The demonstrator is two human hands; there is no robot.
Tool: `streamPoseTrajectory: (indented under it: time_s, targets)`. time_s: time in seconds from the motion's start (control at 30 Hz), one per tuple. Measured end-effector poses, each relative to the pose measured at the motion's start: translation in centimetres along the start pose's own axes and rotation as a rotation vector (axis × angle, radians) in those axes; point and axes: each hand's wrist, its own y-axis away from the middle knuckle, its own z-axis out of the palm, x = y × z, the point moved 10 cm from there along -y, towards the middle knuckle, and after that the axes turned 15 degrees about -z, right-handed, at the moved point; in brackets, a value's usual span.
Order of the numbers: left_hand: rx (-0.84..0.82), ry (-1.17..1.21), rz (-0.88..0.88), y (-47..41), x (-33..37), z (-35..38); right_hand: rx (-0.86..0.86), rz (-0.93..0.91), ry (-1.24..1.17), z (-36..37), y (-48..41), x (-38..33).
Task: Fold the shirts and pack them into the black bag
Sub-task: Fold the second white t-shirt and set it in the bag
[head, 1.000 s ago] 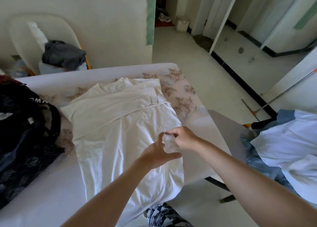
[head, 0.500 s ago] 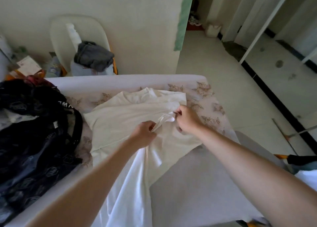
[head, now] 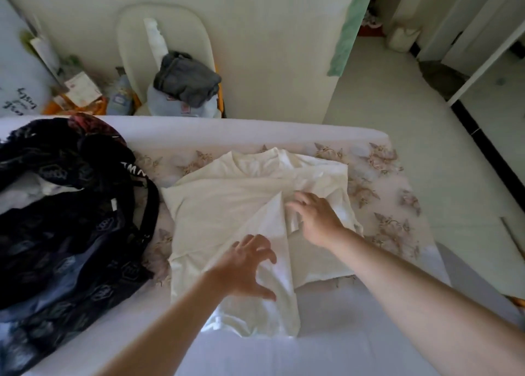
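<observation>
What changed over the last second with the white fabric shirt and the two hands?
Both hands carried the pinched edge of the white fabric shirt up toward its collar, folding it over, then let go. Now the left hand rests spread on the folded flap and the right hand touches the shirt beside it. The black patterned bag stayed at the left.

One head-worn wide-angle camera looks forward and steeply down, close over the bed [head: 355, 344]
</observation>
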Motion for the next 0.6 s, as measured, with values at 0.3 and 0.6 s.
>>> streamPoseTrajectory:
  time_s: [0.3, 0.6]
  targets:
    - [-0.115, -0.198, 0.024, 4.1, -1.7, 6.2, -0.201, -0.019, 0.009, 4.9, -1.0, -1.8]
    - [0.625, 0.698, -0.702, 4.7, -13.6, -12.0, -0.215, 0.129, -0.013, 2.8, -0.1, 0.4]
